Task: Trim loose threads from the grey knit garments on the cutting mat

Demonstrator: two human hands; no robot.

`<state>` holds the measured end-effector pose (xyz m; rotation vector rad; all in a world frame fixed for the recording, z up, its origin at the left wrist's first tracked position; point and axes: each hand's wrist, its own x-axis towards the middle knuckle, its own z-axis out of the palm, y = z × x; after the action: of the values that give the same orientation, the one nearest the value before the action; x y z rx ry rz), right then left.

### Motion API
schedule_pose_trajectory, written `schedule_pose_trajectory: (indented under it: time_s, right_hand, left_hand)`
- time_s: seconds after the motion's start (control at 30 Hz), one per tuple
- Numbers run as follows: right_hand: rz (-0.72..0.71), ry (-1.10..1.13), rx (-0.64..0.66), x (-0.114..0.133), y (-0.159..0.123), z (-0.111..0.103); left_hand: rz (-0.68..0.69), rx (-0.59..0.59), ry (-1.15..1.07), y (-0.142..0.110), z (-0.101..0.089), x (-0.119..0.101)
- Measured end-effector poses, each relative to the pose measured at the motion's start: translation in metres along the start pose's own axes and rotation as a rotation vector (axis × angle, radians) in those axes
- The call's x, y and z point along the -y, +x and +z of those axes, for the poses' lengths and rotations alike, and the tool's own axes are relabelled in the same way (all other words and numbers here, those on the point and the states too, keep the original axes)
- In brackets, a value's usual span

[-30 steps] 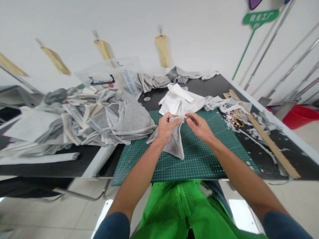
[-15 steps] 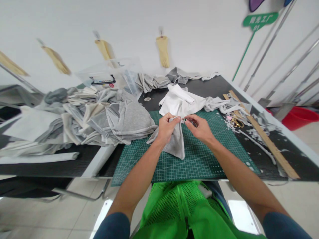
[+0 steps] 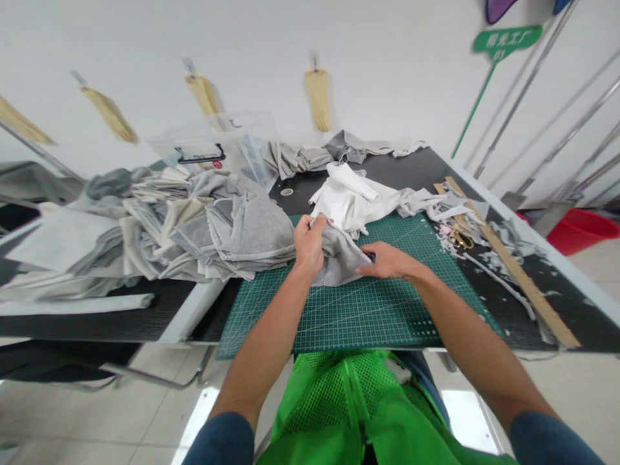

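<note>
Grey cloth [image 3: 341,261] lies bunched over green cutting mat [image 3: 349,316], between your hands. Your left grip [image 3: 309,247] is closed on its far-left part; your right grip [image 3: 387,260] pinches right edge, slightly nearer your body. Cloth's longer run slants from left grip toward right; neither hand nearer, both touching. White cloth [image 3: 346,194] sits just beyond.

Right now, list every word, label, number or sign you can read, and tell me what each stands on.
"阳光工厂": on the green sign, slightly blurred.
"01": on the same sign, beneath those characters.
Too blurred to read: the label and round red sticker on the clear plastic box.
Too small to read: the printed markings on the green cutting mat.
</note>
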<state>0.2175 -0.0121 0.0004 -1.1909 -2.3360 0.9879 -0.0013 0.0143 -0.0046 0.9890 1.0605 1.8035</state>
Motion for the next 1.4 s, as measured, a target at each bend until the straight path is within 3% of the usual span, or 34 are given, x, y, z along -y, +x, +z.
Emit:
schedule_pose_trajectory:
  time_s: [0.1, 0.17, 0.3, 0.43, 0.5, 0.6, 0.8, 0.93, 1.13, 1.27, 1.4]
  right_hand:
    - [0.015, -0.068, 0.045, -0.006, 0.000, -0.005]
    - [0.060, 0.003, -0.016, -0.008, 0.001, -0.006]
    - [0.122, 0.303, -0.249, -0.006, 0.001, -0.003]
    - [0.114, 0.514, -0.378, -0.002, 0.000, 0.001]
    - [0.120, 0.554, -0.408, -0.002, 0.000, 0.002]
    - [0.098, 0.544, -0.361, -0.002, -0.001, 0.000]
    - [0.008, 0.239, -0.042, 0.003, -0.004, -0.010]
    - [0.016, 0.144, -0.106, 0.001, -0.002, -0.013]
    - [0.042, 0.050, -0.298, -0.002, 0.002, -0.010]
    - [0.026, 0.125, -0.415, -0.002, 0.001, -0.010]
    - [0.036, 0.303, -0.408, -0.003, -0.003, -0.014]
  left_hand:
    - [0.107, -0.165, 0.152, 0.012, -0.012, -0.002]
    - [0.178, -0.106, 0.312, 0.015, -0.017, -0.005]
    - [0.226, 0.305, 0.621, 0.008, -0.016, -0.012]
    - [0.116, 0.794, 0.598, -0.011, -0.004, -0.015]
    - [0.036, 0.857, 0.595, -0.018, 0.000, -0.014]
    - [-0.085, 0.670, 0.500, -0.019, 0.001, -0.013]
    - [-0.169, 0.340, 0.204, -0.012, 0.001, -0.009]
    - [-0.240, 0.189, -0.003, -0.010, 0.006, -0.003]
    - [-0.341, 0.155, -0.142, -0.004, 0.007, 0.001]
    - [-0.338, 0.123, -0.160, 0.001, 0.002, -0.005]
    - [-0.344, 0.064, -0.118, 0.015, -0.011, -0.013]
